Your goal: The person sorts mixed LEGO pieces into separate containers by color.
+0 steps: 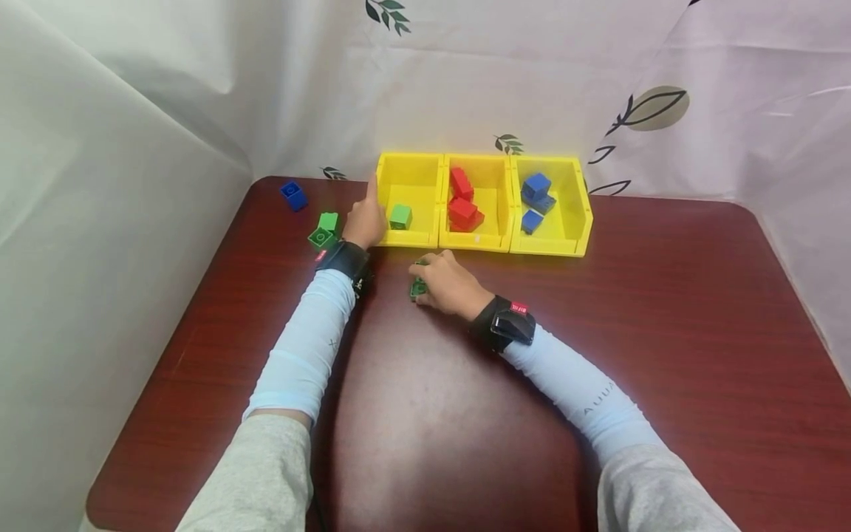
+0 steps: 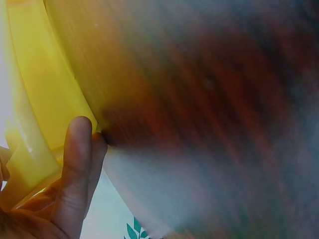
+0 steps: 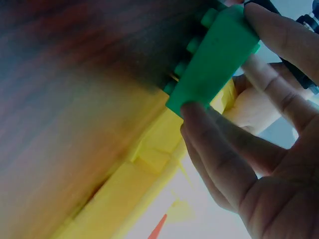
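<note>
Three yellow bins stand in a row at the table's far side. The left bin [image 1: 410, 238] holds one green brick [image 1: 400, 216]. My left hand [image 1: 364, 219] rests against that bin's outer left wall [image 2: 45, 99], with straight fingers [image 2: 75, 164] lying on the plastic. My right hand [image 1: 440, 281] sits on the table just in front of the bins. It pinches a green brick [image 1: 417, 287] between thumb and fingers [image 3: 214, 144]. In the right wrist view the green brick [image 3: 214, 55] is tilted, its studs toward the table.
The middle bin [image 1: 473, 240] holds red bricks [image 1: 462, 210] and the right bin [image 1: 552, 245] holds blue bricks [image 1: 535, 191]. Two green bricks [image 1: 323, 230] and a blue brick [image 1: 293, 195] lie on the dark red table [image 1: 665, 332] left of the bins. White curtains hang close behind and on both sides.
</note>
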Action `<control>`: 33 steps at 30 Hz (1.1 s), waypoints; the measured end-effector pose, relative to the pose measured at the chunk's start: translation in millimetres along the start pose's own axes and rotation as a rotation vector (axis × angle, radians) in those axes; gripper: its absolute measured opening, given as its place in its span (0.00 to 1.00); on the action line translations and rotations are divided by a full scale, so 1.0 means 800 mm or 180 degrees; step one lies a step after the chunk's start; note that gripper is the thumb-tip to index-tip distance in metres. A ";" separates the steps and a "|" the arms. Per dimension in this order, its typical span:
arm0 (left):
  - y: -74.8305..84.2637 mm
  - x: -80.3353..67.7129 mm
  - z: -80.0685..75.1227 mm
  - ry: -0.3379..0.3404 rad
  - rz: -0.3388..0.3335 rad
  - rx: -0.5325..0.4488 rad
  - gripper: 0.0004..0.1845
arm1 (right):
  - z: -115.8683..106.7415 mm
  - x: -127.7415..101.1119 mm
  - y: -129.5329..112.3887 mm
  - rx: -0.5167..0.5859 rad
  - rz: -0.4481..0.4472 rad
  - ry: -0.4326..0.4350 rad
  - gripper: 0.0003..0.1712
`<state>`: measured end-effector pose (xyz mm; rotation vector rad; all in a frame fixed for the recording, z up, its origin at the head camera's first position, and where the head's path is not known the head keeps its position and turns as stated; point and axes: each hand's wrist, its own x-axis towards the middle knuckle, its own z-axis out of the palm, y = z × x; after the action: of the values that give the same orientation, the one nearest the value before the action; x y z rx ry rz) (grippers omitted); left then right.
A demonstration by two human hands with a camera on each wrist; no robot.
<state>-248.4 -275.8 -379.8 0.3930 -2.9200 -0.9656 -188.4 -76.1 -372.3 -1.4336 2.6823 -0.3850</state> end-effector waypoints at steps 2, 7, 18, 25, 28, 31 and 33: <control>0.001 0.000 -0.001 -0.0011 0.0005 0.0014 0.35 | -0.002 0.002 -0.001 0.0037 0.0061 -0.0036 0.26; 0.000 0.001 -0.005 0.0023 0.0003 0.0042 0.35 | -0.004 0.014 -0.007 0.0124 0.0233 -0.0189 0.25; -0.006 -0.005 0.000 0.0001 0.0014 -0.0048 0.35 | -0.032 0.046 -0.006 0.0461 0.0303 -0.0185 0.21; -0.003 0.005 -0.003 -0.0025 0.0040 -0.0055 0.37 | -0.089 0.085 0.005 0.0554 0.0556 0.0020 0.24; -0.004 0.007 -0.001 -0.0064 0.0050 -0.0033 0.38 | -0.102 0.104 0.012 0.0467 0.0652 -0.0026 0.24; -0.005 0.007 0.001 -0.0055 0.0103 -0.0004 0.38 | -0.105 0.124 0.017 0.0412 0.0754 -0.0141 0.24; -0.006 0.005 0.002 -0.0026 0.0147 0.0033 0.38 | -0.103 0.136 0.020 0.0373 0.0793 -0.0214 0.24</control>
<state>-251.3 -279.7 -384.4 0.3214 -2.9286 -0.9490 -277.5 -142.1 -291.1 -1.0466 2.6894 -0.4554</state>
